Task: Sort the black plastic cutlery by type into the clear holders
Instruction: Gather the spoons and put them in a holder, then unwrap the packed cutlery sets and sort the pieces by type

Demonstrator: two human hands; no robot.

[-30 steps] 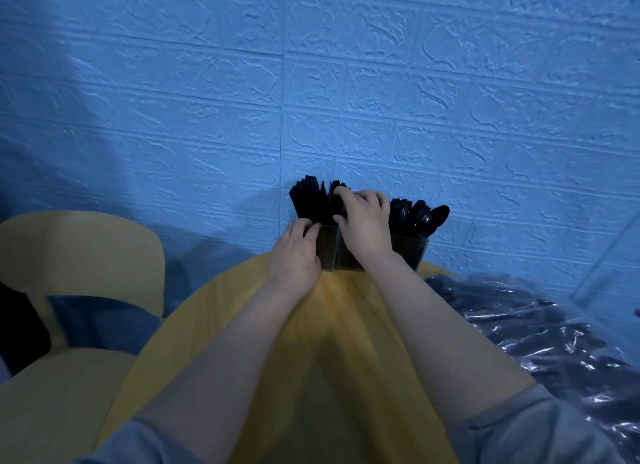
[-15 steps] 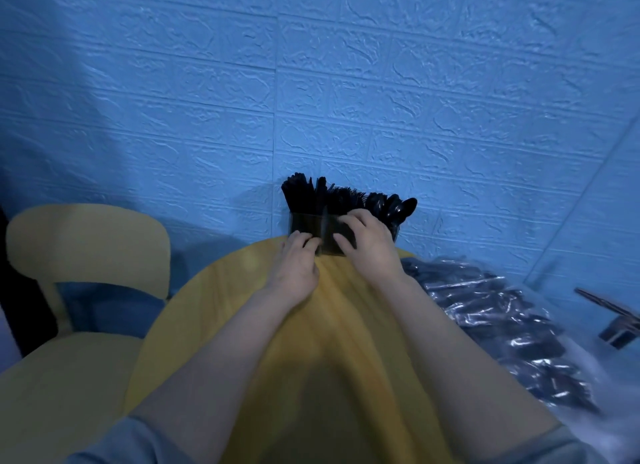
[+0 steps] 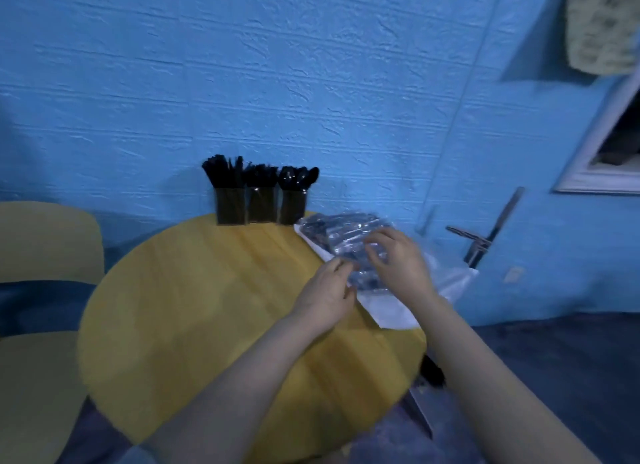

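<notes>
Three clear holders stand in a row at the table's far edge against the blue wall: the left holder (image 3: 230,207), the middle holder (image 3: 261,207) and the right holder (image 3: 292,205). Each is filled with black cutlery, and rounded spoon bowls show in the right one. A clear plastic bag (image 3: 346,230) of wrapped black cutlery lies on the table's right side. My left hand (image 3: 327,292) pinches the bag's near edge with curled fingers. My right hand (image 3: 400,261) curls over the top of the bag and grips it. The frame is blurred.
The round yellow table (image 3: 207,308) has bare wood in front of the holders. White plastic (image 3: 391,313) spreads under the bag and over the table's right rim. A yellow chair (image 3: 45,245) stands at the left. A metal handle (image 3: 476,244) sticks out from the wall at the right.
Both hands have left the holders and moved right to the plastic bag. The view has swung right and pulled back, so all three holders now stand free.
</notes>
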